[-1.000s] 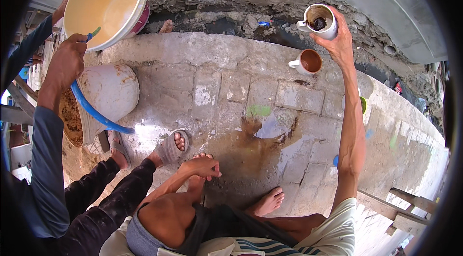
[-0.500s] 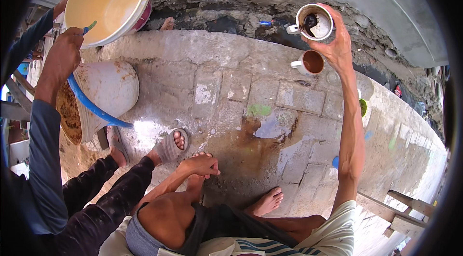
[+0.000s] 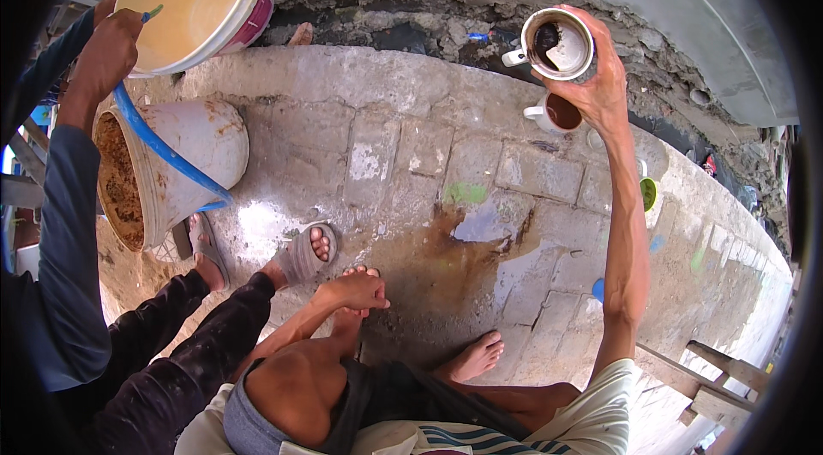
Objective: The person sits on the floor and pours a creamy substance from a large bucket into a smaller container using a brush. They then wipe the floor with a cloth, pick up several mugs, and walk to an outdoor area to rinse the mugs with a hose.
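My right hand is wrapped round a mug, holding it raised over the ledge by the drain. The mug is tipped so its inside shows, with dark wet residue on a pale bottom; its handle points left. Just below it a second white mug, brown inside, sits on the ledge and is partly covered by my hand. My left hand rests low by my left foot, its fingers curled closed with nothing visible in them. A small green-lined cup is beside my right forearm.
At left a co-worker's hands hold a white bucket and a blue hose. A stained white bucket lies on its side. Wet paving spreads before me; a dirty drain runs along the wall.
The mug in my right hand has shifted slightly left and tilts a little differently. The co-worker's bucket and hose hand have moved slightly up and left. My left hand has stayed still.
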`<state>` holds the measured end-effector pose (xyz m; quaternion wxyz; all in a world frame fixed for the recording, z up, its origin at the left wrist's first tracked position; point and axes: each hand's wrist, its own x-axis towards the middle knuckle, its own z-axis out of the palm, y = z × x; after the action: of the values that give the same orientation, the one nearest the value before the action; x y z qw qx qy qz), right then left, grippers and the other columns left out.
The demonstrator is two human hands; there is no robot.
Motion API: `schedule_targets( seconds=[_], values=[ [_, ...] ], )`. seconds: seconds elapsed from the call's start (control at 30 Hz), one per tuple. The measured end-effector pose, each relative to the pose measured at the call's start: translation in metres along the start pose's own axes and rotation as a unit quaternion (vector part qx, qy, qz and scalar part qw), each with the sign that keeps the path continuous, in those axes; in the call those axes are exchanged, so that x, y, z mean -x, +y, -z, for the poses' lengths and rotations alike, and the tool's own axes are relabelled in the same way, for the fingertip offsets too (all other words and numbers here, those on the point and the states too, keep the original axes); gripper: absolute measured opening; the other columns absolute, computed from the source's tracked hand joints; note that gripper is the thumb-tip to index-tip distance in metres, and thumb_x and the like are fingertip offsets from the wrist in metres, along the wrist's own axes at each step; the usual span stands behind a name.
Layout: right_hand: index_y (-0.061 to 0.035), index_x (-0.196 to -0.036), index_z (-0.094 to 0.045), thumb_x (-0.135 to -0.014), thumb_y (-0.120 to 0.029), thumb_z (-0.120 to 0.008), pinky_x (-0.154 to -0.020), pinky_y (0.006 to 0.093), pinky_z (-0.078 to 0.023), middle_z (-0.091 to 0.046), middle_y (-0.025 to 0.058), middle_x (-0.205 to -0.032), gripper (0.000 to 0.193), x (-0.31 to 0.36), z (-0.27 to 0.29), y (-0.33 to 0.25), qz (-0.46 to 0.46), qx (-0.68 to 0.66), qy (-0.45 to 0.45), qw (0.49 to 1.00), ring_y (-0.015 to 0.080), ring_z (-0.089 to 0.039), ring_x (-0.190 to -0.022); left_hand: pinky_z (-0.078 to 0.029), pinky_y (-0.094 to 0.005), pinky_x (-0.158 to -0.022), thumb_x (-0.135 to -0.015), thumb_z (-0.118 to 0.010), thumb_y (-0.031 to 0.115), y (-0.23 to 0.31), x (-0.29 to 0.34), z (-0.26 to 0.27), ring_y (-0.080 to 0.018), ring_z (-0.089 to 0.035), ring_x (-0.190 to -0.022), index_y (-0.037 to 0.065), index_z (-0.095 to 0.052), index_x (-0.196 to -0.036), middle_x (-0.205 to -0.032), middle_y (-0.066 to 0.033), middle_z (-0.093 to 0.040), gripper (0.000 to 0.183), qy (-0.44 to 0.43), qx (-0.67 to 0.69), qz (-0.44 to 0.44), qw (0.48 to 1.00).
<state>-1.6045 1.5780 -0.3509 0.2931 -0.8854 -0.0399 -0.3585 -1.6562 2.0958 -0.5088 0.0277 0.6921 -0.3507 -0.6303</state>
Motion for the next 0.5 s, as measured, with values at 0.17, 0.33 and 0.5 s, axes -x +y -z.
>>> schedule_targets(
  seconds=[0.17, 0.33, 0.5],
  values=[
    [-0.0115, -0.143, -0.057, -0.063, -0.008, -0.088, -0.114, 0.0419, -0.048, -0.062, 0.0079, -0.143, 0.086, 0.000, -0.002, -0.004, -0.014, -0.008, -0.007, 1.000, 0.0290, -0.061, -0.132, -0.051, -0.0473, -0.082, -0.088, -0.072, 0.053, -0.003, 0.000, -0.003, -0.0270, -0.069, -0.094, 0.012, -0.078, -0.087, -0.075, -0.0069, -0.073, 0.041, 0.009, -0.004, 0.007, 1.000],
    [-0.0112, -0.143, -0.057, -0.064, -0.008, -0.088, -0.114, 0.0420, -0.049, -0.062, 0.0077, -0.144, 0.085, 0.001, 0.000, -0.004, -0.015, -0.011, -0.014, 1.000, 0.0288, -0.061, -0.132, -0.052, -0.0460, -0.081, -0.087, -0.072, 0.053, -0.007, -0.003, -0.010, -0.0293, -0.069, -0.092, 0.011, -0.078, -0.081, -0.077, -0.0102, -0.072, 0.042, 0.033, -0.012, -0.019, 0.999],
    [-0.0102, -0.142, -0.057, -0.065, -0.015, -0.093, -0.112, 0.0437, -0.051, -0.063, 0.0103, -0.143, 0.085, 0.001, 0.000, -0.004, -0.004, 0.010, -0.016, 1.000, 0.0303, -0.062, -0.130, -0.058, -0.0372, -0.069, -0.091, -0.071, 0.047, 0.000, -0.005, -0.004, -0.0214, -0.074, -0.076, 0.009, -0.077, -0.082, -0.071, -0.0060, -0.074, 0.040, -0.010, 0.015, -0.005, 1.000]
  ],
)
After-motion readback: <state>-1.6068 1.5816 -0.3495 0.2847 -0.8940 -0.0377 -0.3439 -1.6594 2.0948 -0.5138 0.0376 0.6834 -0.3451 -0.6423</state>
